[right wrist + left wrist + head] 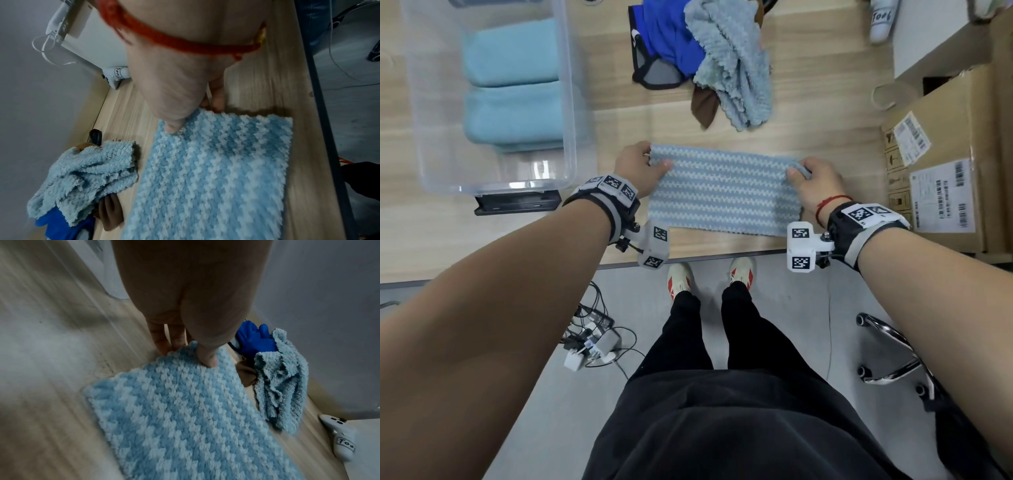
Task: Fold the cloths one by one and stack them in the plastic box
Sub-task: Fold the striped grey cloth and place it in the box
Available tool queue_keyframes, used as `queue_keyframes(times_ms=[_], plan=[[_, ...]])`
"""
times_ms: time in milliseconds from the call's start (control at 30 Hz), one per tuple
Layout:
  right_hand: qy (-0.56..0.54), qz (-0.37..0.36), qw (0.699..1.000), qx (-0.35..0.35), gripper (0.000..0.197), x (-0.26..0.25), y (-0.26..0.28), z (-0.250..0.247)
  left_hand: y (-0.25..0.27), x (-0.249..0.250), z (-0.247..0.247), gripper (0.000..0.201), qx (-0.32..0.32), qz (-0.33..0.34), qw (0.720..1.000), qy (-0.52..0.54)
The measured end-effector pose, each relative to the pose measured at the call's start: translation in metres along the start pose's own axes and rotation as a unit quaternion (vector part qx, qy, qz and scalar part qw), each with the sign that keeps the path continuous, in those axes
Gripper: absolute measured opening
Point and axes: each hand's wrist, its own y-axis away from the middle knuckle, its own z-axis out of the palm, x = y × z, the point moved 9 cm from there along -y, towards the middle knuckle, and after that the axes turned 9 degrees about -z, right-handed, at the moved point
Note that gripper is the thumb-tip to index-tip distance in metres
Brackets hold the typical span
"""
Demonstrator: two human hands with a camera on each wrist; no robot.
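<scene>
Left hand [640,168] pinches striped cloth [722,192] | head-only: plastic box [571,102], seemingly towels inside

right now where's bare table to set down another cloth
Bare wood lies between the plastic box and the cloth pile, running down to the left hand. Another patch sits between the pile and the cardboard box. The middle is crowded: the striped cloth fills it, both hands pinching its far corners.

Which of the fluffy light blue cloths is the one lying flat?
The zigzag-striped cloth nearest the table's front edge, which the left hand and right hand pinch by its far corners. The other fluffy cloth lies crumpled behind.
</scene>
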Motion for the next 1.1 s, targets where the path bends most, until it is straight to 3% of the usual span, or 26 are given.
queue_keyframes(times_ms=[167, 567, 733, 833, 933, 1100], plan=[[0.035, 0.02, 0.999, 0.01, 0.026, 0.008, -0.013, 0.001, -0.016, 0.002, 0.001, 0.031, 0.036, -0.005, 0.996, -0.082], [0.064, 0.065, 0.992, 0.086, 0.039, 0.02, -0.02, -0.01, -0.02, 0.002, -0.003, 0.027, 0.084, -0.028, 0.991, -0.102], [0.05, 0.077, 0.995, 0.05, 0.055, 0.023, -0.009, -0.01, -0.006, 0.034, -0.004, 0.031, 0.112, 0.032, 0.99, -0.081], [0.06, 0.089, 0.994, -0.024, 0.049, 0.026, 0.0, 0.006, 0.012, 0.062, 0.029, 0.021, 0.037, 0.106, 0.989, -0.101], [0.064, 0.09, 0.993, -0.041, 0.034, 0.025, 0.005, 0.015, 0.029, 0.072, 0.075, 0.015, -0.066, 0.164, 0.974, -0.144], [0.037, 0.078, 0.995, -0.044, 0.022, 0.02, 0.011, 0.02, 0.043, 0.056, 0.115, 0.023, -0.109, 0.197, 0.951, -0.213]])
